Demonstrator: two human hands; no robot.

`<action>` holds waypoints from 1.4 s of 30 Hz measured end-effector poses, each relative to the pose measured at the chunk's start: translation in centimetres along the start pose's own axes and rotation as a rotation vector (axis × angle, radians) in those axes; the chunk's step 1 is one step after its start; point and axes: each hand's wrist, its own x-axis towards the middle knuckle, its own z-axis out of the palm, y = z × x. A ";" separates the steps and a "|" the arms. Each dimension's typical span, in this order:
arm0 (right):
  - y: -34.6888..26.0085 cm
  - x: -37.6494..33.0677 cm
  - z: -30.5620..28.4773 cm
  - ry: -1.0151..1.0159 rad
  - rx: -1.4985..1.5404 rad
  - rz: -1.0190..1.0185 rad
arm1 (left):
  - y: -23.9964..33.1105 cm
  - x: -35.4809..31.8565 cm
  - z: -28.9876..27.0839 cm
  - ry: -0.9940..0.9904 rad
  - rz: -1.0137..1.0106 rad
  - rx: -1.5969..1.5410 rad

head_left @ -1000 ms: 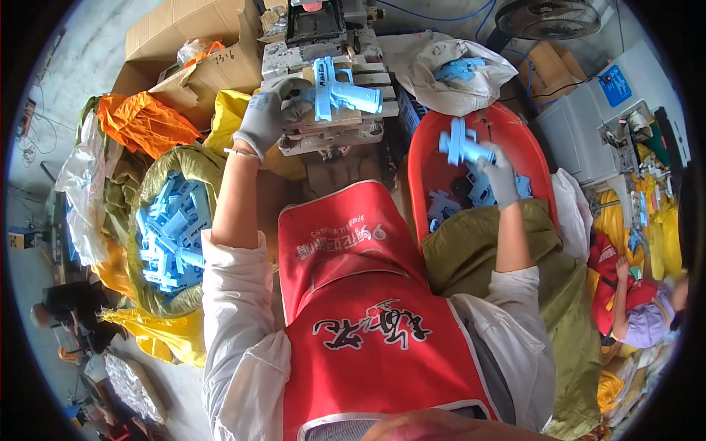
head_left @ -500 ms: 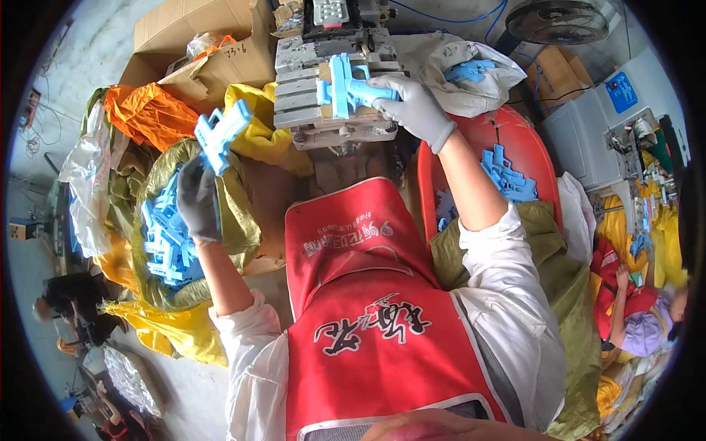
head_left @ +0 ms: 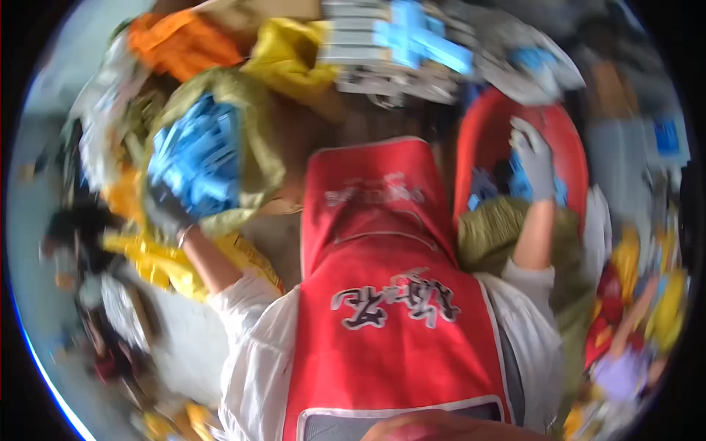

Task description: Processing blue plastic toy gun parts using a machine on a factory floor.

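Pale floor point(head_left: 180, 349) below sack point(head_left: 259, 151); left hand point(head_left: 168, 209) at its rim, fingers unclear; right hand point(head_left: 535, 163) between red tub's sides point(head_left: 576, 165), fingers apart.

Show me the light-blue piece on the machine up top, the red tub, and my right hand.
Light-blue piece point(head_left: 407, 40): head view, middle of its long body.
Red tub point(head_left: 487, 134): head view, bare inner wall.
Right hand point(head_left: 536, 163): head view, on its gloved middle.

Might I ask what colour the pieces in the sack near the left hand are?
The pieces are light blue, seen best in the head view.
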 end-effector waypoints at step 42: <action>22.0 -2.1 11.2 -0.427 -0.919 0.889 | 11.8 -15.4 13.0 -0.700 0.311 0.230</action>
